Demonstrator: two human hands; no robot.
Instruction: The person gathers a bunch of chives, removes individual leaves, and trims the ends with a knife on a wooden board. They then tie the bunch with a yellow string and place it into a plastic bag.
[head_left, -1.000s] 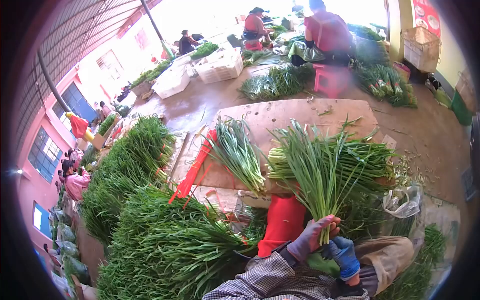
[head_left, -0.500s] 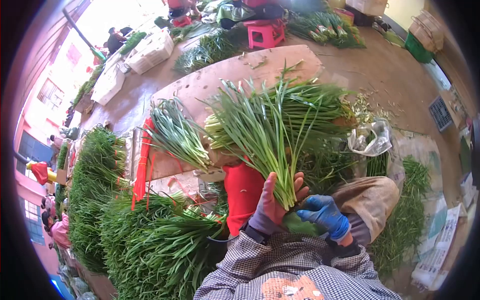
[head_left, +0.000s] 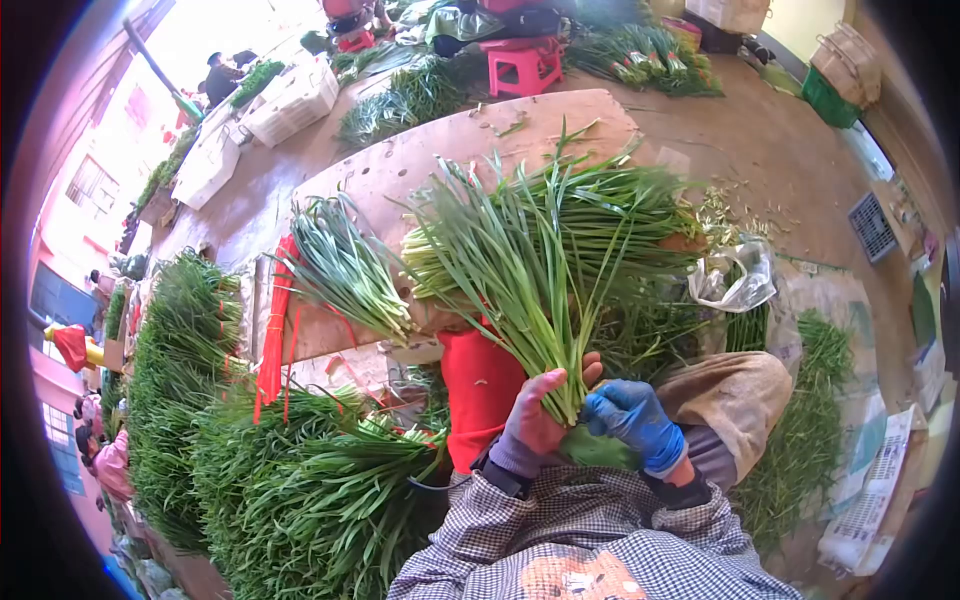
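We hold a bunch (head_left: 545,320) of long green stems just off the near edge of the tabletop (head_left: 400,180), its leaves fanning out over the boards. Our left hand (head_left: 536,420) has its fingers wrapped round the pale stem ends, the thumb on 1 side and the fingertips showing on the other. Our right hand (head_left: 640,425), in a blue glove, is at the same stem ends, also off the tabletop's near edge. Its fingers are curled in; we cannot tell whether they pinch a stem.

On the right half of the tabletop lies a pile (head_left: 630,215) of greens, partly behind our bunch. On its left half lies a smaller bundle (head_left: 350,265), white ends toward us. Red ties (head_left: 272,345) hang along the tabletop's left edge, and a red cloth (head_left: 480,390) sits at its near edge.

To the left of the tabletop we have 2 big heaps of greens, a near heap (head_left: 310,480) and a far heap (head_left: 180,370). To its right are trimmings (head_left: 735,215) on the floor and a clear bag (head_left: 735,280). Beyond its far edge stands 1 pink stool (head_left: 525,65).
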